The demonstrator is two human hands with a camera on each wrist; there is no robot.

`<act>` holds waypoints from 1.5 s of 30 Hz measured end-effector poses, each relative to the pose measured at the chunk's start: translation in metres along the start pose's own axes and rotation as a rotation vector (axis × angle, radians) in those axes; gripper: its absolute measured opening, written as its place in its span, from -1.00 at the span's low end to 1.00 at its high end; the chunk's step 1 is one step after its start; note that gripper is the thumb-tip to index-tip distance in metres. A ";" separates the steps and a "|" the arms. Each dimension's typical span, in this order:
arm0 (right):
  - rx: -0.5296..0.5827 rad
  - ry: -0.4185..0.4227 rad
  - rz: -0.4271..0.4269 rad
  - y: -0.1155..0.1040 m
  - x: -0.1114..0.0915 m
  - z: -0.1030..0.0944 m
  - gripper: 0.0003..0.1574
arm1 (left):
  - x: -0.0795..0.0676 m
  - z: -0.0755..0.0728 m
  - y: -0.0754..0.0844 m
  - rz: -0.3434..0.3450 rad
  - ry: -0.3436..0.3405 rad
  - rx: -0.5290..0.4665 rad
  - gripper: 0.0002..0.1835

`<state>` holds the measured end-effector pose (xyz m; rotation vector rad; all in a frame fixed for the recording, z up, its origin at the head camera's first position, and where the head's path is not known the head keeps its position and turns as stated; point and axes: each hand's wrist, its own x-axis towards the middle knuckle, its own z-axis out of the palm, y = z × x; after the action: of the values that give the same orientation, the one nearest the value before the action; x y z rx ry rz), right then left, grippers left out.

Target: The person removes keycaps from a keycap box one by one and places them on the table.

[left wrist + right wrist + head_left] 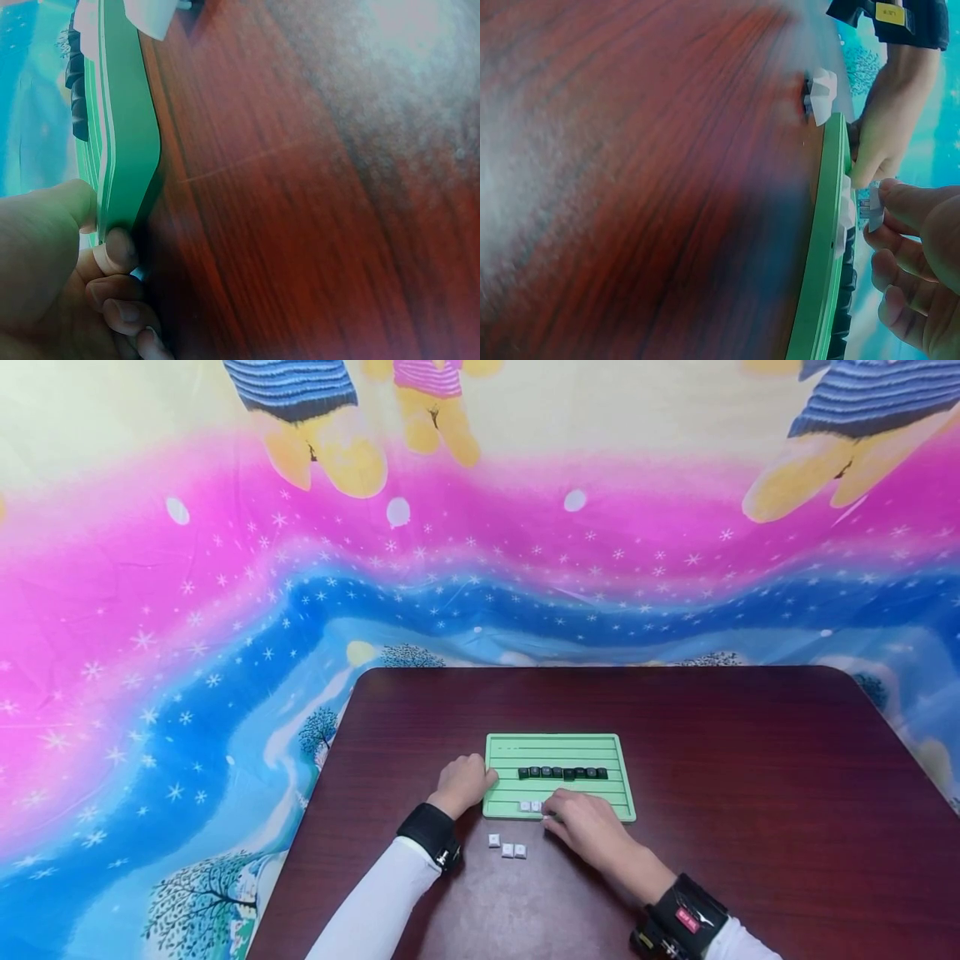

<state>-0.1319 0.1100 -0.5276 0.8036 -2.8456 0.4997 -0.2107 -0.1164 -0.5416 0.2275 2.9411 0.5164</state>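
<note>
A light green ridged tray (pixel 566 753) lies on the table. My left hand (pixel 461 783) grips its left edge, thumb over the rim and curled fingers against the side, as the left wrist view shows. Between thumb and fingertips my right hand (pixel 588 828) pinches a white keycap (pixel 876 208), held just above the tray near its front edge. White keycaps (pixel 525 807) sit in the front groove beside those fingers. Farther back, a row of several black keycaps (pixel 557 772) fills part of a middle groove.
Three loose white keycaps (pixel 508 850) lie on the dark wood table (pixel 750 777), in front of the tray's left part. Behind the table hangs a colourful printed cloth (pixel 480 593). Both wrists wear black straps with cameras.
</note>
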 end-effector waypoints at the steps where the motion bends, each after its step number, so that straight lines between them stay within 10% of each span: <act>1: 0.002 -0.002 0.001 -0.001 0.000 0.001 -0.91 | 0.000 0.000 0.000 0.001 0.000 -0.002 -0.53; 45: 0.027 -0.052 -0.078 -0.019 -0.007 0.007 -0.89 | 0.001 0.001 0.001 -0.010 0.005 0.028 -0.56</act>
<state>-0.1158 0.0958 -0.5301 0.9420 -2.8464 0.5145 -0.2114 -0.1150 -0.5420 0.2153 2.9544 0.4760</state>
